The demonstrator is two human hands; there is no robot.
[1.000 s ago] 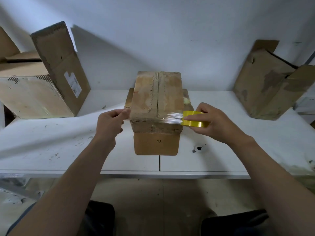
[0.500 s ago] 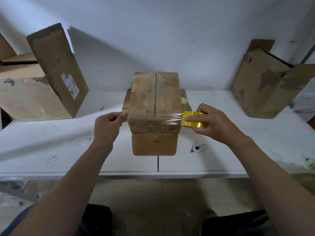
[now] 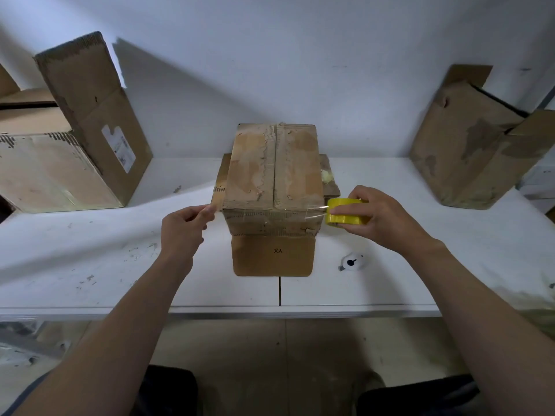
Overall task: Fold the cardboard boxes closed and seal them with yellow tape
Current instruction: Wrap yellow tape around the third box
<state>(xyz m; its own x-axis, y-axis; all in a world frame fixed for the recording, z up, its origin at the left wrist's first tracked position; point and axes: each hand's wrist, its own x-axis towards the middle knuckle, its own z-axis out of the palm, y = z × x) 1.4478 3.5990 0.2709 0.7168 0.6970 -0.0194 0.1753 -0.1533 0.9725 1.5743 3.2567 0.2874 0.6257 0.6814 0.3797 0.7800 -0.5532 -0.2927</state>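
Note:
A worn cardboard box (image 3: 274, 172) stands in the middle of the white table (image 3: 90, 259), its top flaps folded together and one flap lying flat towards me. My right hand (image 3: 378, 217) grips a yellow tape roll (image 3: 345, 211) just right of the box's near top edge. A strip of tape (image 3: 270, 214) stretches from the roll across the box's front upper edge. My left hand (image 3: 181, 231) pinches the strip's free end just left of the box.
A large open cardboard box (image 3: 69, 139) lies on its side at the far left. Another battered open box (image 3: 480, 145) leans against the wall at the far right. A small white round object (image 3: 353, 262) lies on the table near my right wrist.
Both hands have moved apart: the roll has shifted right and the left hand has drawn the tape end left, so a longer strip spans the box front.

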